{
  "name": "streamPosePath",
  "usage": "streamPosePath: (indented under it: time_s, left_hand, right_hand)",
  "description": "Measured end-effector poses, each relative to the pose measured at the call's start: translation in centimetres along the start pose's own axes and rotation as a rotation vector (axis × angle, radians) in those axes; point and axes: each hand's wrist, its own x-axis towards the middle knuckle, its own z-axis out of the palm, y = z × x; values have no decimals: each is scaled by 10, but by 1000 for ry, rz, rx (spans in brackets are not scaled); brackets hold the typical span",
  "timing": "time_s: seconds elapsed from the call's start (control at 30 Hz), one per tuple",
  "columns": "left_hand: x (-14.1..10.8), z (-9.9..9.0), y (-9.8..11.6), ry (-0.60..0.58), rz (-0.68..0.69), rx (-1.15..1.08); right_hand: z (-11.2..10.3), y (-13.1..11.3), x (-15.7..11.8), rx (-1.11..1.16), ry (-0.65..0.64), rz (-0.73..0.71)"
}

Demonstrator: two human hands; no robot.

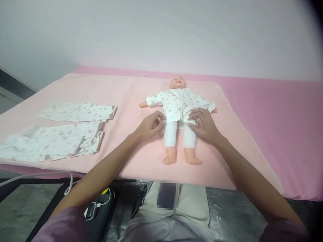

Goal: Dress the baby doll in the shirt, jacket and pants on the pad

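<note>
A baby doll (178,82) lies on its back, arms spread, head toward the wall. It wears a white printed baby jacket (173,104) and white leggings (170,134); its feet are bare. My left hand (151,126) is at the jacket's lower left corner, thumb and fingers closed on the hem. At the lower right of the jacket, my right hand (205,127) pinches the hem between thumb and curled fingers. The jacket's front edges meet near the middle, with the neck open in a V. A bit of white cloth shows between the legs.
To the left lie folded printed baby clothes (78,112) and a second folded set (52,141). A pale pink mat (141,164) covers a brighter pink sheet (272,117). Below the table's front edge are a black case (101,215) with a small device and a white cable (45,173).
</note>
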Motion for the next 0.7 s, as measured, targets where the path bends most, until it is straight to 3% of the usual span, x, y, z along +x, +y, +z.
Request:
streamPosePath:
  time_s: [0.13,0.3,0.4,0.47,0.57,0.7]
  left_hand:
    - [19,-7,5,33,-84,6]
    - [98,-5,1,188,-109,127]
    - [150,9,-11,224,-166,175]
    - [172,23,-17,207,-110,80]
    - [181,41,-20,125,87,-146]
    - [172,46,-23,193,148,-169]
  right_hand:
    - [-5,-2,22,102,30,196]
    - [-15,28,92,-38,73,213]
    - [-12,62,136,-140,-43,262]
    - [-6,80,156,-167,-142,308]
    - [3,92,165,-159,-181,301]
    - [17,88,146,-142,12,249]
